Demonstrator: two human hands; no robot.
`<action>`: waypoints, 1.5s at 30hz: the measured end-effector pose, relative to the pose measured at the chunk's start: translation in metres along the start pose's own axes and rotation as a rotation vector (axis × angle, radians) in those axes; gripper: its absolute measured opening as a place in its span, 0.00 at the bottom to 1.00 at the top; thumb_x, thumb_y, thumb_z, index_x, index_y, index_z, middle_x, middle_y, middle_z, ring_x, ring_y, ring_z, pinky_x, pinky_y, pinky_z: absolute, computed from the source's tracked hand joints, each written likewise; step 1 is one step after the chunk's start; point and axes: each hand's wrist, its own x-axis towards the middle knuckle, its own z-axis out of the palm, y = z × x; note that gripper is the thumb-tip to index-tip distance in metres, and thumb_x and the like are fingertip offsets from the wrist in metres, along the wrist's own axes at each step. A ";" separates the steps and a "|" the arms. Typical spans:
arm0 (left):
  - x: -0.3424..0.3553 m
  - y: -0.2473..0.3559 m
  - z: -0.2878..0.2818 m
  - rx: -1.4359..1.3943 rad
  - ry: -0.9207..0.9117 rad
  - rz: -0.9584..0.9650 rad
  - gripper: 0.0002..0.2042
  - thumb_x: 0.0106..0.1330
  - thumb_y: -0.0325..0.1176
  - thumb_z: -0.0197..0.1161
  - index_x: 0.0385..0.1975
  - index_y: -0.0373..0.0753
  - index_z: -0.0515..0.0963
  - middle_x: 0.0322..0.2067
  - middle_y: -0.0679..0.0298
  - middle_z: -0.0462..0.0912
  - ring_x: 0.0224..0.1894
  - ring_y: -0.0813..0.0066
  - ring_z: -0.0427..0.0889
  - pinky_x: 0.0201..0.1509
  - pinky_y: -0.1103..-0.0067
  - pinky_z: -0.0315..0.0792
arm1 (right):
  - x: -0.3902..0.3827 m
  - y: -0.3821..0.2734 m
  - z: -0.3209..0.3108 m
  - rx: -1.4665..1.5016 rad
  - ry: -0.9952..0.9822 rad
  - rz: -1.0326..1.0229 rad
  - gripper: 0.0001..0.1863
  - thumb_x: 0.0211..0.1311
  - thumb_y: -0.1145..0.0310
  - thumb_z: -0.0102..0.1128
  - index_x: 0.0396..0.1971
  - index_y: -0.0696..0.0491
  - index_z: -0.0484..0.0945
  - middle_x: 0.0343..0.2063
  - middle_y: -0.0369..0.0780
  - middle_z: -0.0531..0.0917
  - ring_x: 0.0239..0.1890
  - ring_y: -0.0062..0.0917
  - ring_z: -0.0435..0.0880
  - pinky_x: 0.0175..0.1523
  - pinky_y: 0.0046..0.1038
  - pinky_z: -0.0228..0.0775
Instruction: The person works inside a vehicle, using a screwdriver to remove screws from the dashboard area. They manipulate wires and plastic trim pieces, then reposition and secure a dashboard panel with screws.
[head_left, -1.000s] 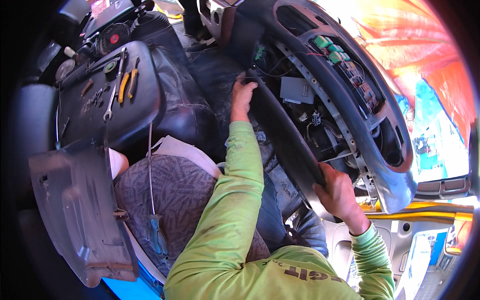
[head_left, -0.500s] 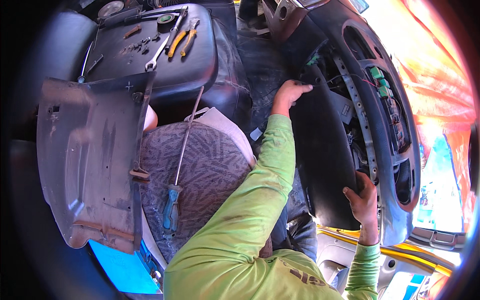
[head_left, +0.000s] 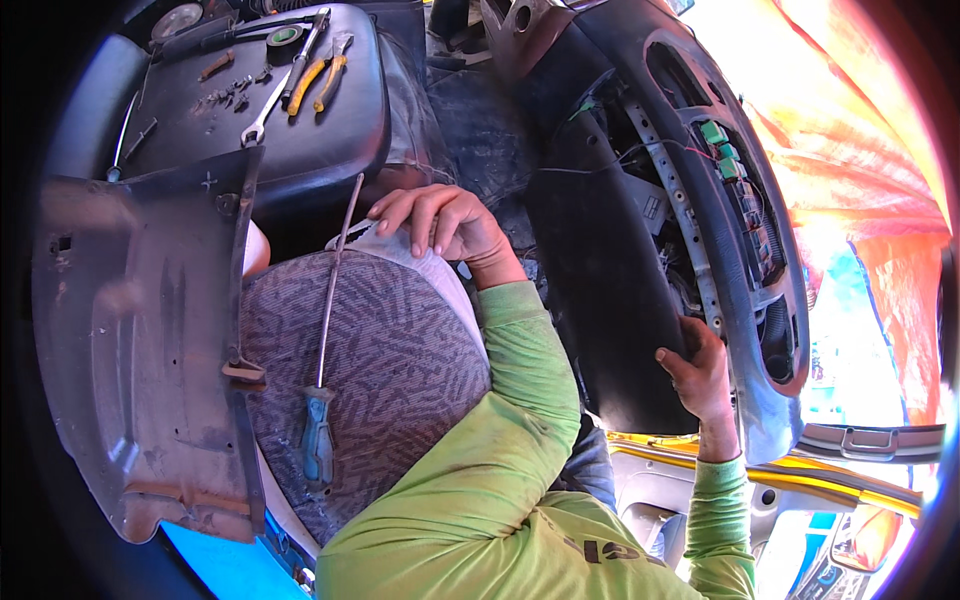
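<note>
A long black dashboard panel (head_left: 610,300) hangs along the opened dashboard (head_left: 722,200). My right hand (head_left: 697,372) is closed on its near right edge, thumb on the front face and fingers behind. My left hand (head_left: 445,222) is off the panel, over the far edge of the patterned seat (head_left: 400,330); its fingers are loosely bent and apart, with nothing seen in them. A long screwdriver (head_left: 319,425) with a blue handle lies on the seat, its shaft tip just left of my left fingers.
A large, dirty dark trim panel (head_left: 150,340) stands at the left. The black seat (head_left: 330,150) beyond carries yellow-handled pliers (head_left: 330,84), a wrench (head_left: 262,122), a tape roll (head_left: 285,37) and several small fasteners. Green connectors (head_left: 715,134) show in the dashboard openings.
My left hand has let go of the panel's far end and swung left over the seat. My right hand keeps its hold. The whole view has shifted slightly.
</note>
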 end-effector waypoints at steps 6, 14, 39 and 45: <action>0.002 0.013 0.009 -0.766 -0.371 0.080 0.07 0.73 0.32 0.61 0.40 0.35 0.83 0.38 0.57 0.89 0.29 0.66 0.86 0.27 0.75 0.80 | 0.004 -0.009 0.003 -0.063 0.001 -0.022 0.25 0.55 0.80 0.68 0.55 0.67 0.77 0.44 0.47 0.88 0.48 0.25 0.86 0.56 0.27 0.76; -0.017 -0.003 -0.028 0.169 0.239 -0.010 0.08 0.75 0.33 0.59 0.40 0.36 0.81 0.37 0.59 0.88 0.28 0.69 0.85 0.28 0.75 0.79 | 0.005 -0.017 0.001 -0.082 -0.030 0.017 0.26 0.56 0.81 0.67 0.57 0.67 0.75 0.47 0.46 0.86 0.50 0.24 0.84 0.60 0.26 0.74; 0.004 0.095 -0.104 0.388 0.569 -0.113 0.11 0.80 0.38 0.53 0.41 0.38 0.77 0.32 0.66 0.82 0.27 0.76 0.81 0.28 0.74 0.76 | -0.012 -0.014 -0.010 -0.304 0.100 -0.294 0.23 0.58 0.68 0.77 0.50 0.61 0.82 0.40 0.53 0.87 0.42 0.43 0.87 0.48 0.38 0.79; -0.011 0.044 -0.124 0.285 0.548 -0.209 0.11 0.81 0.40 0.51 0.41 0.39 0.76 0.31 0.68 0.81 0.27 0.77 0.80 0.29 0.73 0.75 | -0.018 -0.009 -0.012 -0.312 0.111 -0.314 0.25 0.58 0.66 0.77 0.52 0.60 0.81 0.42 0.54 0.87 0.45 0.44 0.87 0.50 0.40 0.78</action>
